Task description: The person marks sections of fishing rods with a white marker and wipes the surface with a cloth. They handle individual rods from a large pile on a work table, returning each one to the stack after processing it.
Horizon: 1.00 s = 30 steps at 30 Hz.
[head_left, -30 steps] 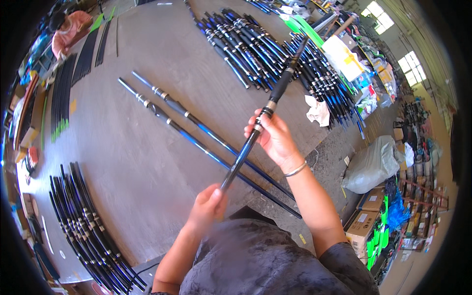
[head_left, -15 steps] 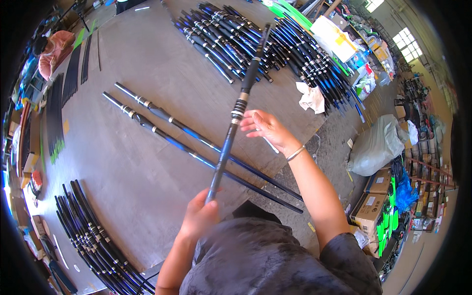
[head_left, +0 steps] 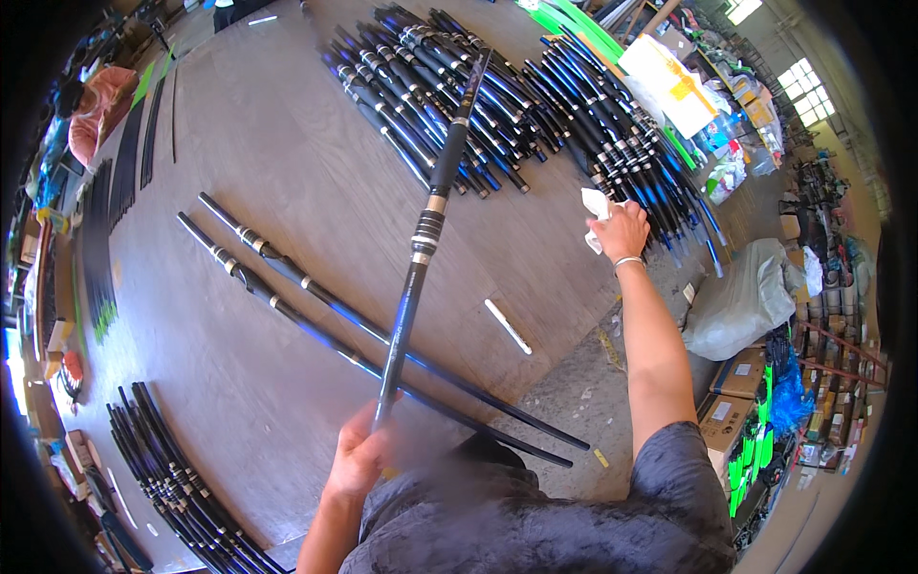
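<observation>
My left hand (head_left: pixel 361 450) is closed round the lower end of a dark blue and black fishing rod (head_left: pixel 417 247), which slants up and away over the table. To the right, my right hand (head_left: pixel 623 230) grips a crumpled white cloth (head_left: pixel 595 207) beside the right-hand heap of rods. Two more fishing rods, a nearer one (head_left: pixel 316 330) and a farther one (head_left: pixel 359 323), lie side by side on the table beneath the held rod. A white pen (head_left: pixel 507 326) rests on the tabletop between the held rod and my right arm.
Piles of fishing rods lie at the far side (head_left: pixel 430 105) and far right (head_left: pixel 622 134) of the grey table (head_left: pixel 268 124). Another bundle (head_left: pixel 186 478) sits at the near left. Thin black rods (head_left: pixel 98 249) line the left edge. Cardboard boxes (head_left: pixel 727 411) and a plastic bag (head_left: pixel 741 301) stand right.
My right hand has moved away from the rod, out to the far right, and taken hold of the white cloth. The white pen now lies on the table. The held rod has shifted slightly left.
</observation>
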Tool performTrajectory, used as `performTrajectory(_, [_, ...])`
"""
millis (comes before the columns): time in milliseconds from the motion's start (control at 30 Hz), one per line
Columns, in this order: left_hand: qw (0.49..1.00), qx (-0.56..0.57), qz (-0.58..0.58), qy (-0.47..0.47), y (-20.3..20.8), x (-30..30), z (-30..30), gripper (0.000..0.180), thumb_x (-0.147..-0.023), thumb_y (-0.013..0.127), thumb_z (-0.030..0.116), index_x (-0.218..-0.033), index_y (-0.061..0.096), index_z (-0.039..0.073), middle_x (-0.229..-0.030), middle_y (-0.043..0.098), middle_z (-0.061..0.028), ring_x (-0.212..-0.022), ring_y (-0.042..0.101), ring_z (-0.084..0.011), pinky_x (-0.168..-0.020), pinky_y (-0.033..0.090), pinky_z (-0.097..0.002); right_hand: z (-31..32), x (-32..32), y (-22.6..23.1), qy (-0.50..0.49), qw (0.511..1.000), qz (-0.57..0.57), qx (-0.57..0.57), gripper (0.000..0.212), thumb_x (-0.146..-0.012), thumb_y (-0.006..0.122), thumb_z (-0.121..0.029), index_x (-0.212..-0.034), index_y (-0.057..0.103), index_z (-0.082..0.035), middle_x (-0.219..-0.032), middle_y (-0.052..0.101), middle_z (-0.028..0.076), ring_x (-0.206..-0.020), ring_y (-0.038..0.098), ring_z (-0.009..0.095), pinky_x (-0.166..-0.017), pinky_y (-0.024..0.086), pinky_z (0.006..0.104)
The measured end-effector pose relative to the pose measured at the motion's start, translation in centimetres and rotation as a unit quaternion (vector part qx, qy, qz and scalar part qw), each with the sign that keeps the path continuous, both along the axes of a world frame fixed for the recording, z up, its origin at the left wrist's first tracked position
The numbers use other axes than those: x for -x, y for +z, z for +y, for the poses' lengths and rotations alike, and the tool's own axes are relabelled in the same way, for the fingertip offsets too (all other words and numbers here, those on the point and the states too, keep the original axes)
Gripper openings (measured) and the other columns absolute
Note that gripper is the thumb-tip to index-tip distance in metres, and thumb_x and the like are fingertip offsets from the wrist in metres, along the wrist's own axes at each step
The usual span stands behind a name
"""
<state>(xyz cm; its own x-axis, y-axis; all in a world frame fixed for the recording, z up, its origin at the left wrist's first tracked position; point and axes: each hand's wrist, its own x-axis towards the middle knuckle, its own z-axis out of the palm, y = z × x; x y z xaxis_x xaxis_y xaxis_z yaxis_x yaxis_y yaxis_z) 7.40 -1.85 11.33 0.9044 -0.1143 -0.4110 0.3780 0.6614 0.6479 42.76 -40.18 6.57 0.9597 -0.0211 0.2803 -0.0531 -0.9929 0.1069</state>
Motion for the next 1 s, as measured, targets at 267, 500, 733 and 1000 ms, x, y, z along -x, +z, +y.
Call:
performTrajectory(267, [1.000,-0.006,0.003,-0.018,0.1,-2.2,-0.7,0.060,-0.089,0.066,0.025,-0.138,0.041,-0.001,-0.063,0.037,0.0030,-0.050,0.032,-0.0067,-0.045,0.024,-0.0234,-1.2,1.0,-1.7,0.062,0.754,0.039,-0.652,0.020,-0.099,0.048,-0.018,-0.101,0.060,-0.002,-0.097,0.063,0.008,-0.092,0.059,0.016,-0.079,0.048,0.0323])
performTrajectory(500, [0.999,0.014,-0.035,0.008,0.4,-2.3,-0.2,0.059,-0.090,0.065,0.024,-0.137,0.041,-0.001,-0.063,0.037,0.0033,-0.050,0.032,-0.0061,-0.044,0.023,-0.0225,9.4,9.5,6.9,0.158,0.346,0.292,-0.877,0.067,-0.092,0.059,-0.047,-0.140,0.040,-0.005,-0.127,0.055,0.008,-0.116,0.054,0.020,-0.102,0.044,0.0382])
performTrajectory(733, [0.997,0.036,-0.056,0.034,1.6,-0.4,1.3,0.056,-0.091,0.064,0.023,-0.137,0.042,0.000,-0.063,0.037,0.0038,-0.050,0.031,-0.0058,-0.044,0.023,-0.0223,15.4,14.4,11.7,0.174,0.547,0.294,-0.764,0.046,-0.097,0.056,-0.017,-0.138,0.039,-0.003,-0.126,0.054,0.009,-0.118,0.052,0.017,-0.101,0.043,0.0335])
performTrajectory(1000, [0.995,0.030,-0.082,0.046,1.8,0.2,2.3,0.054,-0.092,0.063,0.023,-0.137,0.043,0.001,-0.064,0.036,0.0044,-0.051,0.031,-0.0053,-0.045,0.024,-0.0215,16.8,17.5,14.4,0.351,0.768,0.098,-0.526,0.031,-0.086,0.062,-0.010,-0.113,0.060,0.005,-0.120,0.057,0.011,-0.103,0.058,0.014,-0.091,0.046,0.0273])
